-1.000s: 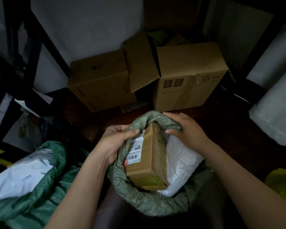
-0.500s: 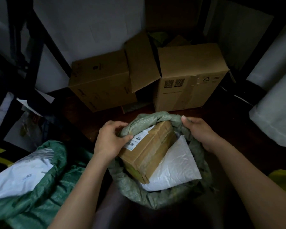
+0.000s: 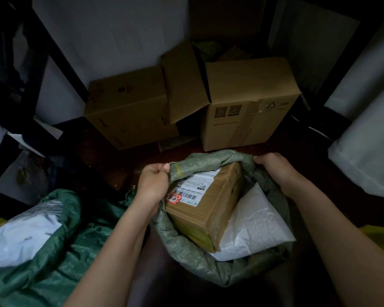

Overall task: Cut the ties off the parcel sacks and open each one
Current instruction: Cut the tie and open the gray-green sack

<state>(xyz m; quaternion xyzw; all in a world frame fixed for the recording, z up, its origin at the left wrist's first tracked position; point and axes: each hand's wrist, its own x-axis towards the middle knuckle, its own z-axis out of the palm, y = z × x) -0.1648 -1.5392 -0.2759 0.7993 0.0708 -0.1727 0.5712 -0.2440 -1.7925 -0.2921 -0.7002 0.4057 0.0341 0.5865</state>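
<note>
Dim room; pale wall (image 3: 120, 36), dark floor (image 3: 124, 165), cardboard boxes (image 3: 248, 103).

pale green woven sack (image 3: 186, 247) stands open, brown box and white mailer inside; darker green sack (image 3: 60, 251) lies open beside it.

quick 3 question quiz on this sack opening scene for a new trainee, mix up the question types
1. True or false: both hands grip the rim of the light green sack.
2. Multiple choice: what lies beside the taped cardboard parcel inside that sack? A) a white plastic mailer B) a red bucket C) a glass bottle
3. Short answer: where is the darker green sack relative to the one being opened?

Key
1. True: the left hand and right hand each hold the rim, pulling the mouth wide.
2. A: the white plastic mailer.
3. To the person's left, with a white parcel showing in its mouth.
</note>
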